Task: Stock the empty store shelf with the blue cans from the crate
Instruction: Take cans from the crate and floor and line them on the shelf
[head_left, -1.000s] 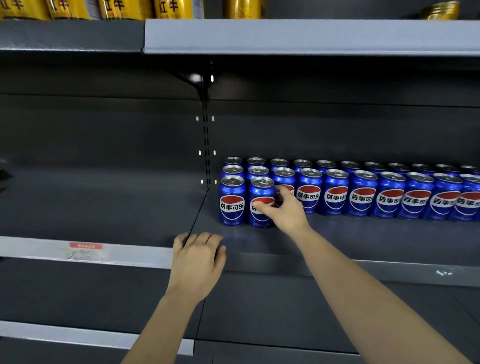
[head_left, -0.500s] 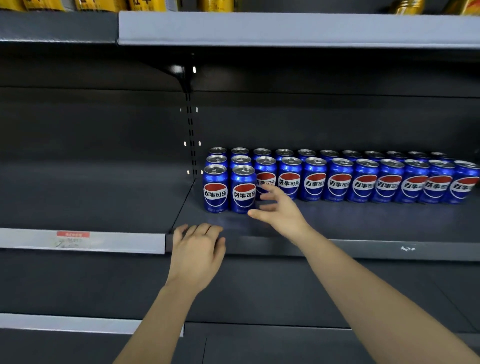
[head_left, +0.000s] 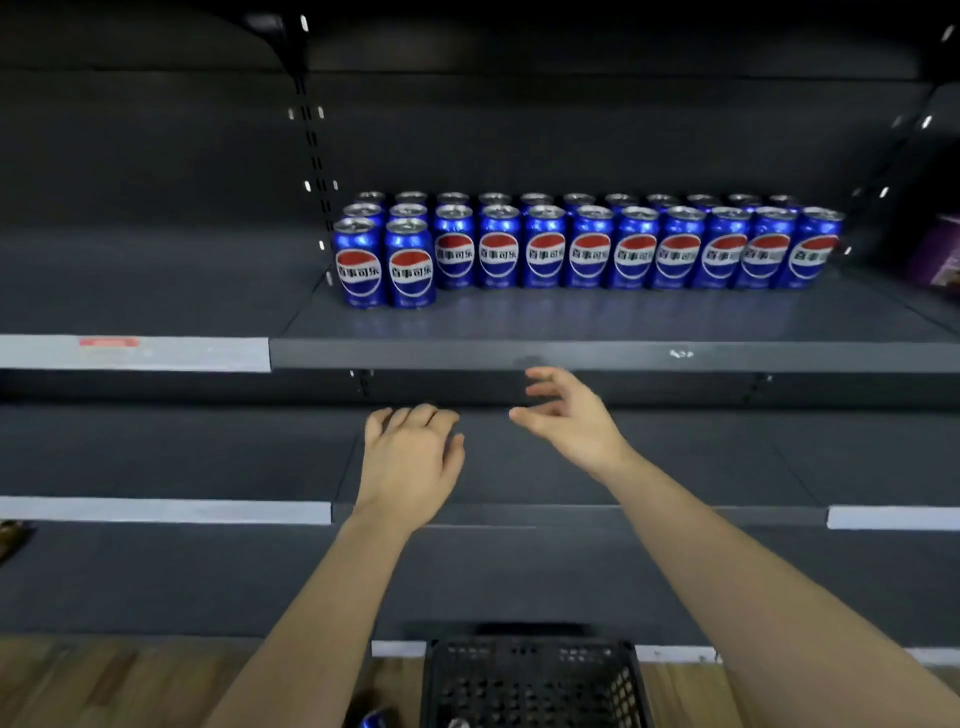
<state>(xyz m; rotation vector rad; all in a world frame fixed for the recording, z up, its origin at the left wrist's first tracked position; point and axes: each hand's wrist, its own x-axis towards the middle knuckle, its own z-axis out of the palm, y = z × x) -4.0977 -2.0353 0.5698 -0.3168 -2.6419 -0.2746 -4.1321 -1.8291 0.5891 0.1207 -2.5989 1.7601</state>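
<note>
My left hand (head_left: 410, 457) and right hand (head_left: 566, 415) are empty, fingers loose, below the front edge of the shelf (head_left: 571, 356). The blue cans (head_left: 545, 249) line its back edge, two further forward at left; a careless next placement could topple that pair.

I work from one view only: the wide-angle camera worn on the person's head. It faces the dark shelving squarely and tilts down, near enough that the left hand (head_left: 410, 457) and right hand (head_left: 571, 423) sit mid-frame with the forearms entering from the bottom edge. The shelf (head_left: 571, 356) with the cans (head_left: 545, 254) crosses the upper half, the crate (head_left: 530, 686) sits at bottom centre, and wooden floor (head_left: 104, 686) shows in the lower left corner.
</note>
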